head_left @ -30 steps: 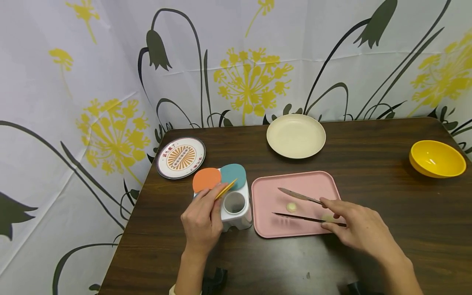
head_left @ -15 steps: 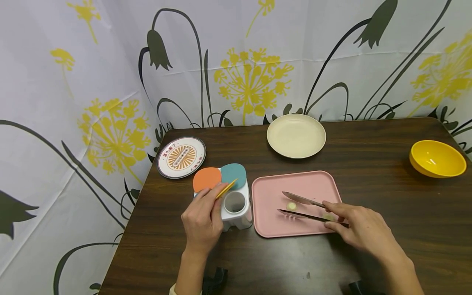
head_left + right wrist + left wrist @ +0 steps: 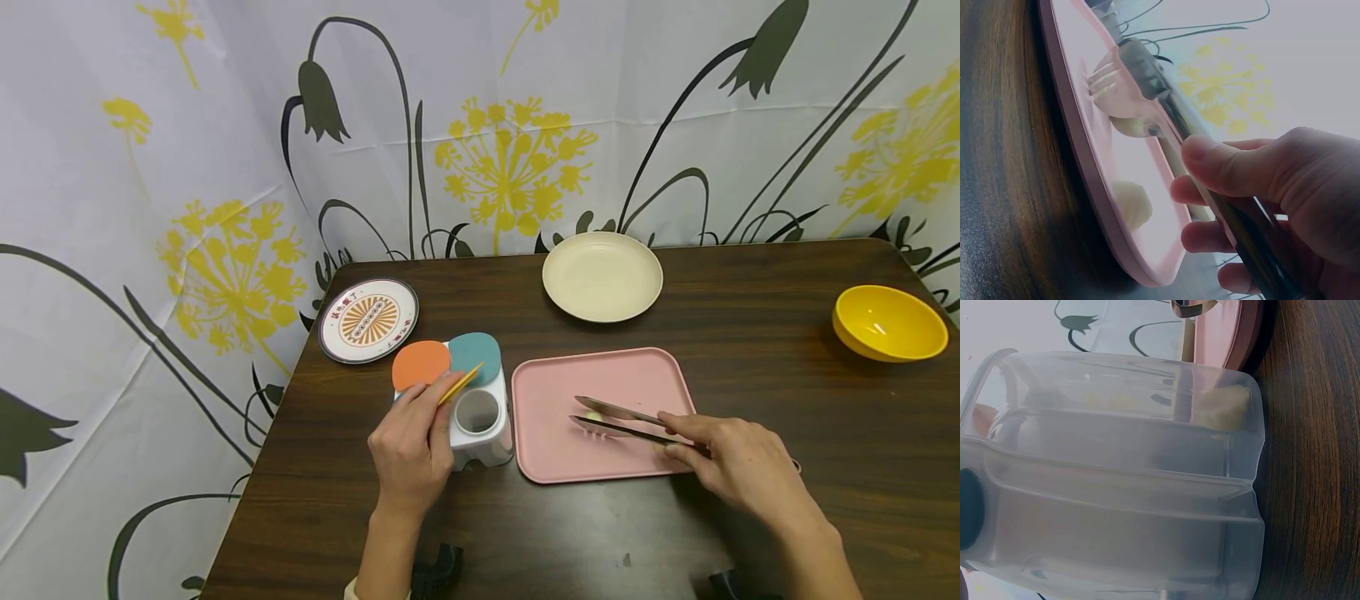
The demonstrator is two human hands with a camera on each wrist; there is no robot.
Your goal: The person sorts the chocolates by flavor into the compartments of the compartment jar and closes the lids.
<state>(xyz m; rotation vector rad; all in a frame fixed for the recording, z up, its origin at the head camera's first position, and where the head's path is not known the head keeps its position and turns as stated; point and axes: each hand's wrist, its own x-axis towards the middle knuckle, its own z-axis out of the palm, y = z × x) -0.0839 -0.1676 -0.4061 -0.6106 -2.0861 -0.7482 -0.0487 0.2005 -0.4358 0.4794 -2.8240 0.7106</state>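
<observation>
My right hand [image 3: 738, 471] grips metal tongs [image 3: 618, 421] low over the pink tray [image 3: 570, 375]. The tong tips are nearly together around a small pale food piece [image 3: 594, 416]. The right wrist view shows that piece [image 3: 1132, 125] between the toothed tips, with a second pale lump [image 3: 1130, 203] on the tray by my fingers. My left hand [image 3: 408, 454] steadies a white compartment box [image 3: 480, 425] and pinches its thin yellow lid [image 3: 459, 385] upright over an open round well. Orange and teal lids lie flat behind. In the left wrist view a pale chunk [image 3: 1225, 407] sits inside the box [image 3: 1116, 475].
A cream plate [image 3: 602, 277] sits behind the tray, and a patterned saucer [image 3: 368, 320] lies at the back left. A yellow bowl [image 3: 888, 323] stands at the far right. Everything rests on the dark wooden table [image 3: 787, 400], which has flowered curtains behind it.
The tongs' two arms have come together around the small pale piece and shifted slightly right. My left hand and the box have not moved.
</observation>
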